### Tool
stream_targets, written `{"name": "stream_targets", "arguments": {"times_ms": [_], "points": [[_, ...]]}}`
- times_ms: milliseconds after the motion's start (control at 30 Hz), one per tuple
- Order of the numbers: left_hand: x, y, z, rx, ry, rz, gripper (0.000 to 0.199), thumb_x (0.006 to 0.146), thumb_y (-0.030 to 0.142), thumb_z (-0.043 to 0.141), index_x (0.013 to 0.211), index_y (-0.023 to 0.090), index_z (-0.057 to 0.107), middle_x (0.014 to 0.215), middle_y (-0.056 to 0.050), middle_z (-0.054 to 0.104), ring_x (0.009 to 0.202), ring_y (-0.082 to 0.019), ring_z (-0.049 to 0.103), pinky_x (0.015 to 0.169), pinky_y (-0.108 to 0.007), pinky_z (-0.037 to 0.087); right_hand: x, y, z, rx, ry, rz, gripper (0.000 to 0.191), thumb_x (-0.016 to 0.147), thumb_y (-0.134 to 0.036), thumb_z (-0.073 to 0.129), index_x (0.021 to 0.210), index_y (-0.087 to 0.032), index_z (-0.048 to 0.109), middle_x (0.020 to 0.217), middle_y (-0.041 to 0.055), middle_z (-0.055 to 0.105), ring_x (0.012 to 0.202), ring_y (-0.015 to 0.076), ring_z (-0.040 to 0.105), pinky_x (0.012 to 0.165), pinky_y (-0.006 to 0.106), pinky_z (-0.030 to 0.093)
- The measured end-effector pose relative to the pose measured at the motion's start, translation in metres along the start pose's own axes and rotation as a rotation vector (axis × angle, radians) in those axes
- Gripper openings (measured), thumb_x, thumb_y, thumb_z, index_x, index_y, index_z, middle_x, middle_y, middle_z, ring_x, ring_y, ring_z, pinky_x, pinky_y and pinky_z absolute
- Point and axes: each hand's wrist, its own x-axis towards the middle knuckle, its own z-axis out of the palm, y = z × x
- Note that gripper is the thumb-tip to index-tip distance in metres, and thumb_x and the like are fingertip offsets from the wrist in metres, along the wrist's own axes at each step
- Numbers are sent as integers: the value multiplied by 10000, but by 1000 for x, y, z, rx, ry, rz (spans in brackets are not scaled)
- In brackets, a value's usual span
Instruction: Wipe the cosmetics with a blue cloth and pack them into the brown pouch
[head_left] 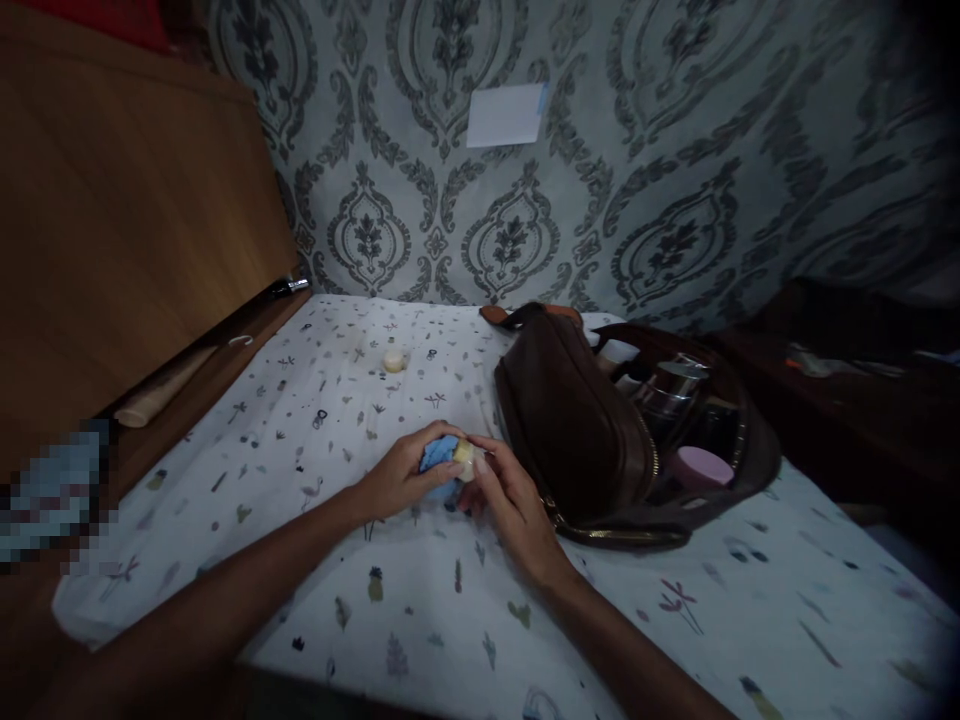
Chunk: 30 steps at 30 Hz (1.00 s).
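Bare forearms [262, 565] reach over the near edge of a table [420, 640] spread with a white printed cover, and the two hands meet around its middle, left of an open brown bag [570, 410]. Between the fingers is a small container [466, 459], pale yellow with a clear-looking, whitish end; it is partly covered, and its finer details are too blurred to read. Its long axis appears to run roughly side to side, nearly parallel to the near edge, with the whitish end toward the right hand and the yellow part toward the left. The left hand [409, 472] is closed on a crumpled blue cloth [439, 455] pressed against the container; the right hand [517, 505] grips the whitish end with its fingertips. Toward the far edge, nearer the far left corner than the bag is, lies a small, cream-coloured round piece [394, 360]. A pink lid [703, 467] shows inside the bag.
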Motion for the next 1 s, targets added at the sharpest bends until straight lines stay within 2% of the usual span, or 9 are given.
{"name": "stream_targets", "arguments": {"times_ms": [167,367,467,533,633,700,867,1000], "points": [[0,0,0,39,21,39,362,927,437,590,1171,169,596,1037,-58,651,923,-185,610,843,-286,474,2,3,3,234,-58,122,579,909,-672,483,1243,-199,487,622,-2,655,567,189,611,527,288,444],[-1,-1,1,-56,37,26,396,923,382,607,1268,188,582,1143,-73,659,958,-185,627,863,-294,487,4,2,7,486,-85,246,718,845,-686,575,1350,-218,370,657,-11,657,550,201,651,489,271,410],[-1,0,2,-69,45,5,400,916,390,616,1260,188,594,1165,-78,659,977,-193,630,864,-297,488,3,0,7,432,-73,253,731,863,-688,538,1387,-210,357,651,-5,640,594,221,657,499,290,442],[0,1,2,-34,76,-7,393,907,399,627,1231,178,605,1162,-81,658,1001,-201,626,883,-304,481,3,0,5,331,1,204,678,867,-658,555,1366,-220,419,747,17,651,646,213,647,535,306,487],[1,1,3,52,91,-4,382,893,415,646,1187,172,622,1113,-74,663,989,-199,623,890,-304,476,4,-2,3,196,120,75,563,828,-591,651,1252,-235,551,919,40,647,678,173,606,581,299,520],[1,1,4,85,80,14,378,884,426,658,1163,172,633,1082,-70,671,974,-195,628,882,-298,478,5,-3,1,170,123,40,499,813,-575,675,1164,-225,617,940,49,659,686,161,593,588,282,520],[0,4,3,154,108,23,330,894,410,649,1118,168,644,1052,-69,699,965,-194,654,866,-286,486,7,-7,0,180,76,100,506,774,-606,708,1091,-212,711,988,82,724,703,164,627,625,276,550],[-2,3,1,242,145,49,291,912,392,630,1111,180,632,1059,-64,709,959,-188,668,869,-279,501,8,-9,2,196,107,130,548,694,-623,769,1058,-213,753,982,107,753,805,233,704,652,305,594]]}}
